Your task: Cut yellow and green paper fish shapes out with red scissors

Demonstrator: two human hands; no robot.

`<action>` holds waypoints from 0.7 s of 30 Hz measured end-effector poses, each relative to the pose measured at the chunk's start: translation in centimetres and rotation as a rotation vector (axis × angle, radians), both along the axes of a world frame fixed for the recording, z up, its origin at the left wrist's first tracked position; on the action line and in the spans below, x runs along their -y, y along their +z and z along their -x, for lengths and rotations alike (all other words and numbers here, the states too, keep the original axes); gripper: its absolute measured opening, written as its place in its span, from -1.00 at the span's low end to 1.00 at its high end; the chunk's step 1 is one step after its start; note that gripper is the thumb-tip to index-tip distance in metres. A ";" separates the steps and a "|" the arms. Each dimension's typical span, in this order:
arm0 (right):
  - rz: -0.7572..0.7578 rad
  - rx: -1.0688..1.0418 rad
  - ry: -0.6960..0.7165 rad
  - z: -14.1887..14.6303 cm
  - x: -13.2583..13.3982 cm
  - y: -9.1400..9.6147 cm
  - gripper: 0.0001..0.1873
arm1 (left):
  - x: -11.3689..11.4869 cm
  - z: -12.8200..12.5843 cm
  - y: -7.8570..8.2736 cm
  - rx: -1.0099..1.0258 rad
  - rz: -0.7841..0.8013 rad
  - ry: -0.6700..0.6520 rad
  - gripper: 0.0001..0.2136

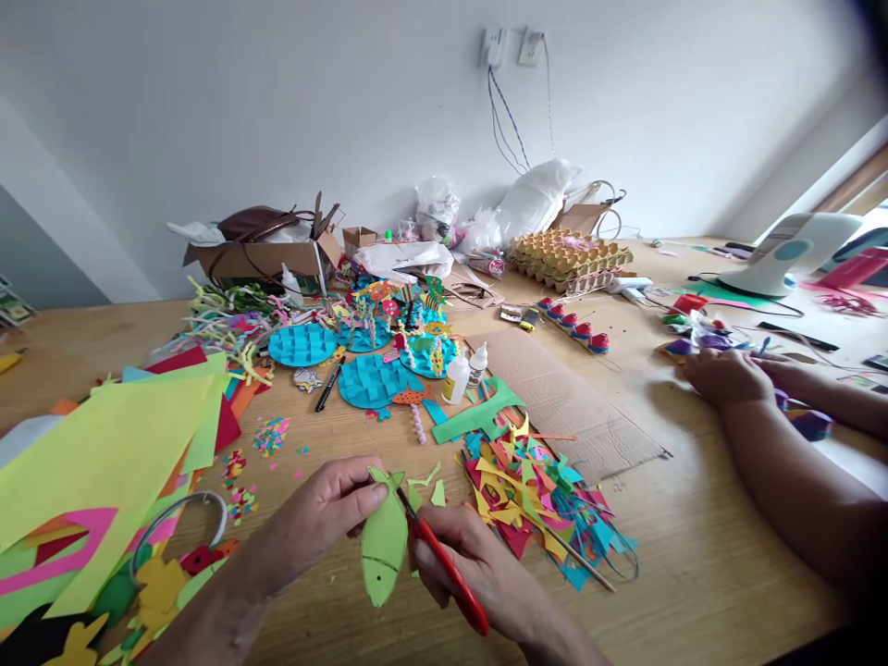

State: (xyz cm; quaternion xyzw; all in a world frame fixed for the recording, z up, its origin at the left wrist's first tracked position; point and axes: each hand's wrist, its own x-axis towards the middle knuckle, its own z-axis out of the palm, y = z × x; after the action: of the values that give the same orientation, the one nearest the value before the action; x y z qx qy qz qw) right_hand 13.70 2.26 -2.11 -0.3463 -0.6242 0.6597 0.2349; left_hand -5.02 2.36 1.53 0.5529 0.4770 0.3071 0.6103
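A light green paper fish [384, 546] with a drawn eye and a curved black line hangs head down over the table. My left hand [347, 497] is closed on it near the tail, thumb in front. In my right hand [462, 555] I grip red-handled scissors [450, 575], their blades beside the fish's right edge close to the tail. Small green offcuts [434, 490] lie just behind the blades. To the right of my hands spreads a heap of colourful paper scraps [527, 490], with a thin stick [579, 560] on it.
Coloured paper sheets [104, 444] cover the left side. Behind my hands are blue painted discs [375, 381], glue bottles [456, 379] and a black marker [329, 384]. A cardboard sheet [569, 398] lies right of centre. Another person's arms [756, 425] work at the right; egg trays [569, 259] stand behind.
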 end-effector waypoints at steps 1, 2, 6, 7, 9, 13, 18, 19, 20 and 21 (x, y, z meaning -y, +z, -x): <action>0.012 -0.008 0.001 0.0 0.0 -0.1 -0.75 | 0.0 0.0 0.0 0.001 0.002 -0.008 -0.75; 0.026 -0.018 0.003 0.0 0.0 -0.1 -0.74 | 0.0 -0.1 0.0 0.005 0.004 -0.010 -0.76; 0.106 -0.094 0.012 0.1 0.0 -0.4 -0.65 | -0.1 -0.2 -0.2 0.037 0.047 -0.014 -0.77; 0.124 -0.116 0.016 0.1 0.0 -0.5 -0.61 | -0.2 -0.3 -0.2 0.045 0.063 -0.015 -0.77; 0.142 -0.145 0.021 0.1 0.0 -0.7 -0.53 | -0.2 -0.3 -0.3 0.058 0.086 -0.006 -0.78; 0.161 -0.162 0.028 0.0 0.0 -1.4 -0.48 | -0.2 -0.3 -0.6 0.064 0.113 0.052 -0.81; 0.172 -0.178 0.020 0.0 -0.1 -1.7 -0.49 | -0.3 -0.3 -0.8 0.076 0.124 0.052 -0.83; 0.172 -0.178 0.018 0.0 -0.1 -1.7 -0.49 | -0.3 -0.4 -0.9 0.083 0.125 0.044 -0.83; 0.173 -0.179 0.016 0.0 -0.1 -1.7 -0.49 | -0.4 -0.4 -0.9 0.089 0.124 0.040 -0.84; 0.172 -0.180 0.014 0.0 -0.1 -1.7 -0.48 | -0.4 -0.4 -1.0 0.092 0.122 0.040 -0.84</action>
State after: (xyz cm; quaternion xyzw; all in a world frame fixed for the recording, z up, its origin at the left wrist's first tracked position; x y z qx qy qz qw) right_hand 13.68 2.35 -3.80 -0.3000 -0.5441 0.7409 0.2550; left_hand -4.62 2.79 0.56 0.4904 0.4772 0.3145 0.6580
